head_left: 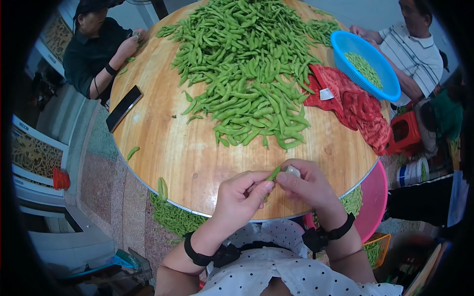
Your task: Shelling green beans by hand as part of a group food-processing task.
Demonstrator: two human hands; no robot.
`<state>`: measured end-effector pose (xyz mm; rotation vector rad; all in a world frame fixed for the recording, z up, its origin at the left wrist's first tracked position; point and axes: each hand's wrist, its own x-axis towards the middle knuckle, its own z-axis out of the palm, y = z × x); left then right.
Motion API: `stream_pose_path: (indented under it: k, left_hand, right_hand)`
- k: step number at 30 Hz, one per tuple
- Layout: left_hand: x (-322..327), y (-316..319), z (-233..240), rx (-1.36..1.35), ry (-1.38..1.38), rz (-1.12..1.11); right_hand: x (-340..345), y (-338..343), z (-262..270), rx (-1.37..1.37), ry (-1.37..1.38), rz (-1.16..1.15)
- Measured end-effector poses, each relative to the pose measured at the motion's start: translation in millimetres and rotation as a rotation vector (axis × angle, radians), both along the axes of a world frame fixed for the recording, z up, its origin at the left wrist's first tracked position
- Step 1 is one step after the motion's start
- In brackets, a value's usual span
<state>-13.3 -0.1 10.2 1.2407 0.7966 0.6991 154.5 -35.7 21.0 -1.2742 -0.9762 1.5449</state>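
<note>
My left hand (246,194) pinches one end of a green soybean pod (274,173) between thumb and fingers, just above the near edge of the round wooden table (170,148). Close against it on the right, my right hand (303,183) has its thumb and forefinger at the pod's other end. A whitish wrapping (292,171) covers a fingertip of that hand; its material is unclear. Beyond both hands, a large heap of green soybean pods (244,74) spreads over the table.
A smartphone (124,108) lies at the left rim. Right of the heap, a blue plastic colander (389,83) with shelled beans stands by a red cloth (346,100). A pink basin (376,196) is below the table's right edge. Two people sit across, left and right.
</note>
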Motion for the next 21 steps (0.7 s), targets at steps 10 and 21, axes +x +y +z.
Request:
stream_pose_path:
  k: [10, 21]
  left_hand:
    - [6.7, -1.3, -5.9, 0.485, 0.159, 0.089]
    - [13.2, -2.7, -2.4, 0.831, 0.234, 0.155]
  right_hand:
    - [-3.1, -1.6, -7.1, 0.017, 0.021, -0.154]
    - [0.2, 0.3, -10.1, 0.027, 0.030, -0.139]
